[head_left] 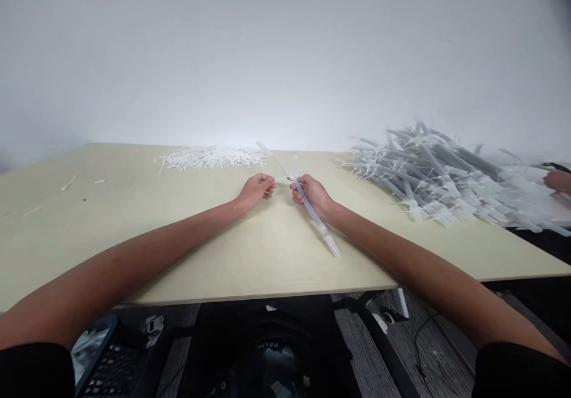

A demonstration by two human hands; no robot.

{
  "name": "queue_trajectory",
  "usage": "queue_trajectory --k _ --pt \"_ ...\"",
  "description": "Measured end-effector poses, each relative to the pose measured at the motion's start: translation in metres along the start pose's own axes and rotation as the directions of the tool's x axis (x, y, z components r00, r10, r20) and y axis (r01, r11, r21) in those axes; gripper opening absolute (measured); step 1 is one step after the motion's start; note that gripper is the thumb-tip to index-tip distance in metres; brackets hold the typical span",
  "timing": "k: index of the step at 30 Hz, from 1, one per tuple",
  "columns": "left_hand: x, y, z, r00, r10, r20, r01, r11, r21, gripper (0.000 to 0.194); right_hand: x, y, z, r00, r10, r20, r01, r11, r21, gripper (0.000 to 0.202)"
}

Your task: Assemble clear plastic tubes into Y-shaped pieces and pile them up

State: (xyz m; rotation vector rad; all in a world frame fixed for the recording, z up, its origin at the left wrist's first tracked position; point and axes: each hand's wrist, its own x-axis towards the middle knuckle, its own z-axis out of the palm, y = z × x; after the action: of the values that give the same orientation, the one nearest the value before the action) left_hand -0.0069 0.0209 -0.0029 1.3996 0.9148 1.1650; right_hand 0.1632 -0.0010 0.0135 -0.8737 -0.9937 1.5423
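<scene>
My right hand (314, 194) is closed around a long translucent plastic tube (314, 216). The tube slants from upper left to lower right over the table, and a clear fitting sits on its lower end. To its left, my left hand (257, 191) pinches the end of a thin white cable tie (281, 178). The tie stretches across the small gap to the tube at my right fingers. Whether it is looped fully round the tube is hidden by those fingers.
Loose white cable ties (214, 157) lie heaped near the wall. At right is a large pile of translucent tubes (437, 175), with another person's hand (558, 181) at its far end. A few white scraps (68, 182) lie at left. Below the table stands a blue crate (104, 332).
</scene>
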Motion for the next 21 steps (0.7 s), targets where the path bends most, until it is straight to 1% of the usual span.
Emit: queue_trajectory --k 2,3,5,7,8,9,10,12,14,15,18,21 --pt "0.0005 0.0009 -0.0020 0.998 -0.070 -0.002 0.068 0.984 -0.162 0.011 -0.0030 -0.0024 0.0041 0.999 0.019 0.030 -0.020 0.999 0.042 0.006" --pt "0.0009 0.0016 -0.0029 0.995 -0.099 -0.024 0.091 0.968 -0.233 0.009 -0.0048 -0.0038 0.0061 0.999 0.021 0.040 -0.023 0.998 0.058 0.007" --pt "0.0017 0.0029 -0.0037 0.982 -0.152 -0.108 0.105 0.930 -0.351 0.011 -0.0081 -0.0065 0.0090 0.999 0.015 0.051 -0.019 0.997 0.079 0.010" --pt "0.0023 0.0033 -0.0036 0.965 -0.185 -0.186 0.092 0.903 -0.419 0.014 -0.0100 -0.0082 0.0098 0.998 0.009 0.057 -0.014 0.996 0.085 0.011" --pt "0.0025 0.0031 -0.0033 0.961 -0.189 -0.204 0.085 0.898 -0.432 0.015 -0.0103 -0.0085 0.0094 0.998 0.010 0.060 -0.015 0.996 0.084 0.011" --pt "0.0026 0.0026 -0.0031 0.964 -0.181 -0.196 0.082 0.900 -0.428 0.014 -0.0102 -0.0084 0.0087 0.998 0.014 0.067 -0.020 0.996 0.083 0.011" --pt "0.0026 0.0020 -0.0029 0.973 -0.163 -0.162 0.085 0.910 -0.405 0.014 -0.0098 -0.0079 0.0078 0.997 0.021 0.075 -0.027 0.996 0.082 0.011" --pt "0.0026 0.0002 -0.0027 0.993 -0.107 -0.044 0.089 0.950 -0.298 0.012 -0.0087 -0.0066 0.0062 0.995 0.046 0.092 -0.052 0.996 0.069 0.009" --pt "0.0024 -0.0017 -0.0027 0.996 -0.053 0.077 0.065 0.984 -0.163 0.014 -0.0077 -0.0053 0.0052 0.990 0.087 0.114 -0.092 0.995 0.040 0.007" --pt "0.0024 -0.0026 -0.0028 0.993 -0.033 0.115 0.046 0.992 -0.115 0.016 -0.0073 -0.0049 0.0049 0.987 0.106 0.123 -0.109 0.994 0.021 0.007" --pt "0.0023 -0.0044 -0.0035 0.986 0.002 0.164 0.009 0.998 -0.069 0.022 -0.0060 -0.0043 0.0040 0.981 0.140 0.133 -0.138 0.990 -0.025 0.011" --pt "0.0019 -0.0050 -0.0041 0.981 0.016 0.192 -0.005 0.998 -0.059 0.025 -0.0043 -0.0038 0.0027 0.983 0.125 0.131 -0.123 0.992 -0.026 0.018"
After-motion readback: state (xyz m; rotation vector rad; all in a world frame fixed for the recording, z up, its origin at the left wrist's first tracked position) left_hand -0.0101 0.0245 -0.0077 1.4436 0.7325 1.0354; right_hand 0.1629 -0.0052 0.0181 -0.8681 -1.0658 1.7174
